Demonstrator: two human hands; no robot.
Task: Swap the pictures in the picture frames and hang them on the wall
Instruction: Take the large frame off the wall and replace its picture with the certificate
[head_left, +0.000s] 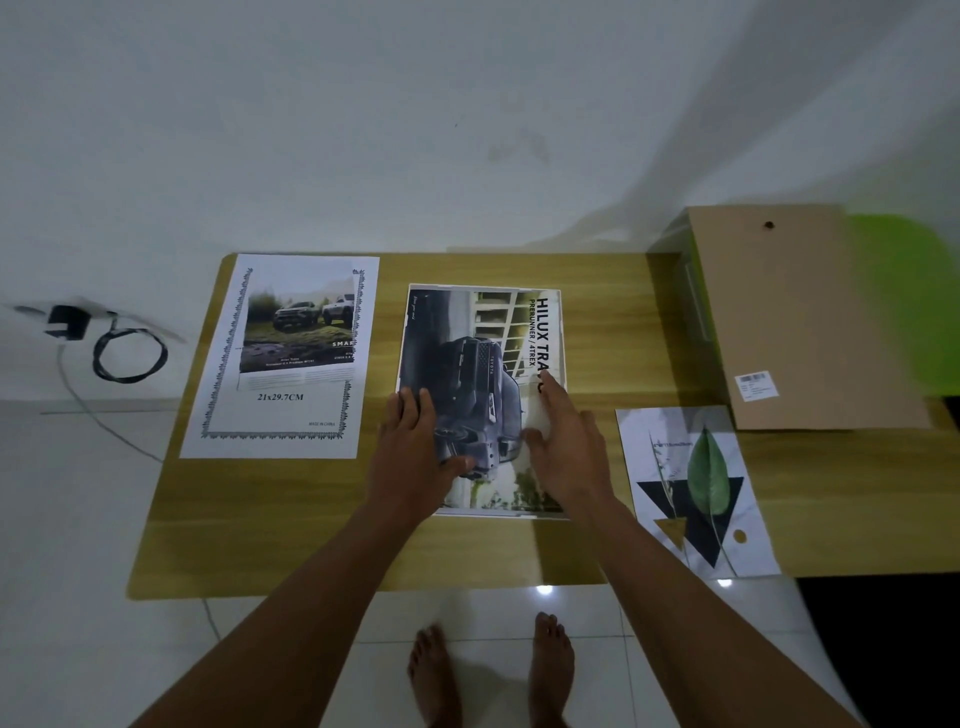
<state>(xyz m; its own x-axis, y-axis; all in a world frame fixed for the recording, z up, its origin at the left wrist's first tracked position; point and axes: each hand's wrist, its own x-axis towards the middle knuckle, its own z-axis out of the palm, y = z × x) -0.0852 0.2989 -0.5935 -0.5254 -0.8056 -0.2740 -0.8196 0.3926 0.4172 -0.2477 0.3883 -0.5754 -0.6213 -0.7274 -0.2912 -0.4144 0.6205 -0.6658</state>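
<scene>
While both hands lie flat with the fingers spread, holding nothing, the left hand (415, 441) and the right hand (563, 447) press on the lower half of the truck picture (483, 358). It rests mid-counter (311, 519), seemingly over a white frame. Left of the truck picture lies a bordered sheet (280, 410) with another truck photo. Right of it lies a leaf print (696, 488), and farther right a brown backing board (795, 312). If the palms push unevenly, the paper may slide askew or crease, and then sit crooked under the backing.

Black charger (67, 321), coiled cable (124, 378) left of table (285, 519).
</scene>
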